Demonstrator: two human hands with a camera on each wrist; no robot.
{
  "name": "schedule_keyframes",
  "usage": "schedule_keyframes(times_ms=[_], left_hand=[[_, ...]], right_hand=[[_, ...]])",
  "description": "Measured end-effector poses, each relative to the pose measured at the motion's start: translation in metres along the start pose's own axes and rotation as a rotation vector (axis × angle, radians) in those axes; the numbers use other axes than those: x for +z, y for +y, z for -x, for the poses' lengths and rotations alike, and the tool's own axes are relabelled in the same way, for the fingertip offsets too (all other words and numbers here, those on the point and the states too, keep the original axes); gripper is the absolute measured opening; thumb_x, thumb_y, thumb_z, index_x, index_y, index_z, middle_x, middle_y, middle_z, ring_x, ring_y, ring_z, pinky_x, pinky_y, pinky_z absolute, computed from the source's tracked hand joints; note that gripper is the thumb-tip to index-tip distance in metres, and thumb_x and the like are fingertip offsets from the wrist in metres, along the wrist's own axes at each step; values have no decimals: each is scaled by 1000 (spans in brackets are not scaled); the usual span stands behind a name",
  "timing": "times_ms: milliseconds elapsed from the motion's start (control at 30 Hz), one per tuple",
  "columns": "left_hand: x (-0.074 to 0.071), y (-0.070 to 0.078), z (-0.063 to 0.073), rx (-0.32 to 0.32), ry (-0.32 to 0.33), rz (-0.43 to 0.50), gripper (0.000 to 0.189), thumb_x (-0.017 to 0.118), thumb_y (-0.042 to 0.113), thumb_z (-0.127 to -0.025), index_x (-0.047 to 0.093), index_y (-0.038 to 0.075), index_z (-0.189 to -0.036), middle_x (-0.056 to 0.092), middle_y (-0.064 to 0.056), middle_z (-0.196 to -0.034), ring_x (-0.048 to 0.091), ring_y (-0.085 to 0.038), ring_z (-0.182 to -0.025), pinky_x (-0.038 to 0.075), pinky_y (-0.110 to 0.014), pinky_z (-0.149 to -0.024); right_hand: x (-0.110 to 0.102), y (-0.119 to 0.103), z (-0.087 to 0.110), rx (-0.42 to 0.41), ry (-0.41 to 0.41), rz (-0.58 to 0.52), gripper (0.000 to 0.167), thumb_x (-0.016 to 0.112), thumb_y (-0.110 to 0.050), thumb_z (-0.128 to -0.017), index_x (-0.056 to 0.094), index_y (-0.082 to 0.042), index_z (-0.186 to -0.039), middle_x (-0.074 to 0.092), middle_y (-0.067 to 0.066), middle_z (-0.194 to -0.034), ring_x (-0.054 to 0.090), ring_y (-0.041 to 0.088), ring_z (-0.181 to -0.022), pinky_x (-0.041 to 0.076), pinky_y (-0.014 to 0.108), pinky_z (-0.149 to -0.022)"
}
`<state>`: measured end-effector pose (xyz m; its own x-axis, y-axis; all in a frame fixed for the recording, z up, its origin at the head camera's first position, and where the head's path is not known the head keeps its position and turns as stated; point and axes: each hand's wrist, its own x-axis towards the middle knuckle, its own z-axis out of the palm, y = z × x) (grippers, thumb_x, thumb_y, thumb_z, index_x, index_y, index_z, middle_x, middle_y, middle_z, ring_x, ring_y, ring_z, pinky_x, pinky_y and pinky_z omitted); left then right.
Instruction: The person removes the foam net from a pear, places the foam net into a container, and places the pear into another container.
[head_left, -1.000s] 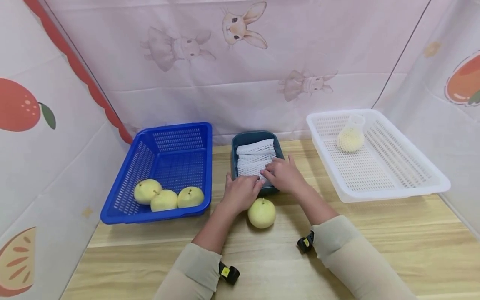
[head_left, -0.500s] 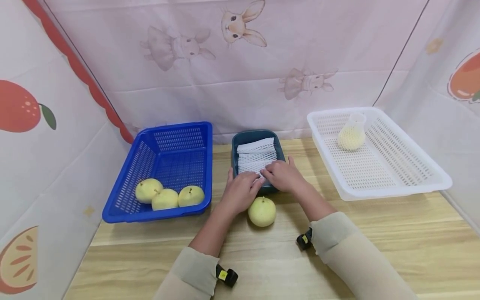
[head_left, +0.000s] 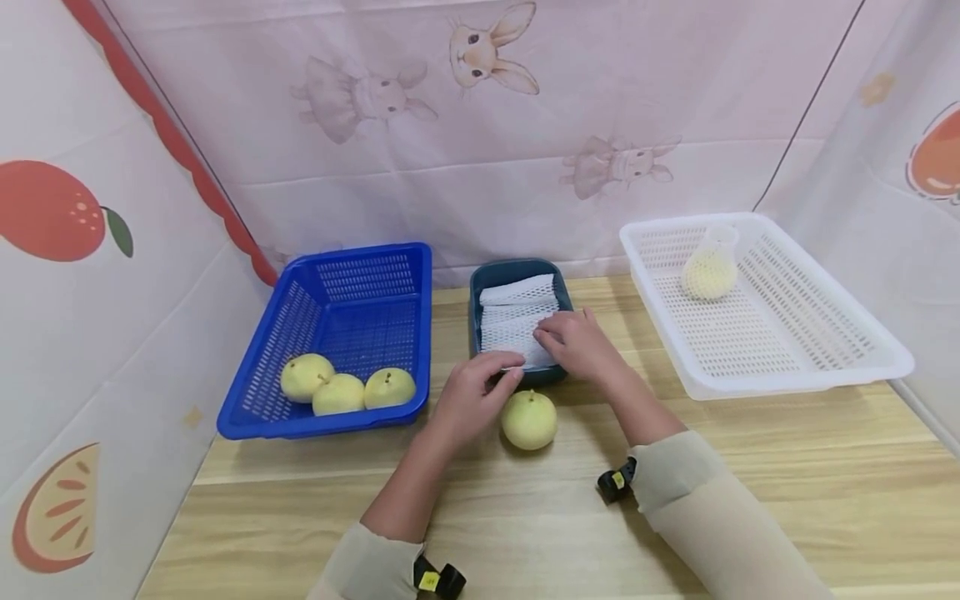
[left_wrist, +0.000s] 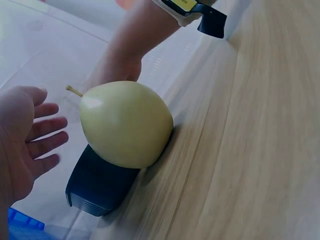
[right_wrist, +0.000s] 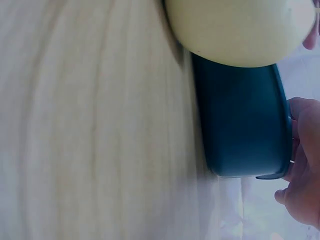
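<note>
In the head view, a dark green tray [head_left: 477,333] holds flattened white foam fruit nets [head_left: 517,321]. My right hand [head_left: 588,346] is over the tray's right side, its thumb and fingertips pinching the nets' right edge. My left hand [head_left: 472,396] hovers by the tray's near left corner, its thumb and fingers apart and holding nothing. Its loosely bent, spread fingers [left_wrist: 47,130] show in the left wrist view. A yellow-green pear [head_left: 529,420] stands upright, stem up, on the table in front of the tray, just right of my left hand.
On the left, a blue basket [head_left: 375,325] holds three pears [head_left: 339,394] near its front. A white basket [head_left: 787,385] at the right contains one pear in a foam net [head_left: 709,271]. A curtain [head_left: 420,200] closes off the back of the wooden table [head_left: 525,533].
My left hand has drawn back from the nets, toward me and slightly left, its thumb and fingers parting. My right hand stays at the nets. The pear and baskets have not moved.
</note>
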<state>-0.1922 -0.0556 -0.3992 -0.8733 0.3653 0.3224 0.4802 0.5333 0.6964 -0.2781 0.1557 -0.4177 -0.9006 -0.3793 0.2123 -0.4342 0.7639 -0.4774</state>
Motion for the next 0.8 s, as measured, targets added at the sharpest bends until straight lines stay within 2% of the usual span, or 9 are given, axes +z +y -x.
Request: schedule_keyframes(times_ms=[133,267,533,800], left_hand=[[1,2,2,-16,-83,126,26,61,28,-99,71,15,-119,68,3,-123,60,-12,-119,50,-34,-100],[5,2,4,-43,-146,191,23,64,23,-96,71,18,-118,66,5,-125,57,-10,-122,46,-34,-105],[11,0,7,-59,-179,175,21,65,22,-96,73,17,-114,68,4,-121,58,-8,-120,44,-35,-106],[13,-3,7,-81,-183,176,21,65,23,-95,73,15,-113,69,5,-120,58,-9,-121,44,-36,-107]], right_hand=[[-7,0,7,-10,50,-68,29,55,-24,-100,72,-6,-114,70,13,-119,55,35,-126,15,68,-114],[-12,-1,14,-26,93,-126,30,54,-22,-100,71,-4,-115,69,14,-121,52,37,-130,15,67,-115],[-18,-8,30,9,149,-262,29,56,-22,-100,71,-3,-117,68,14,-123,57,32,-126,13,63,-118],[-24,-13,38,18,143,-301,29,55,-24,-101,72,-5,-116,70,13,-120,61,30,-121,15,55,-121]])
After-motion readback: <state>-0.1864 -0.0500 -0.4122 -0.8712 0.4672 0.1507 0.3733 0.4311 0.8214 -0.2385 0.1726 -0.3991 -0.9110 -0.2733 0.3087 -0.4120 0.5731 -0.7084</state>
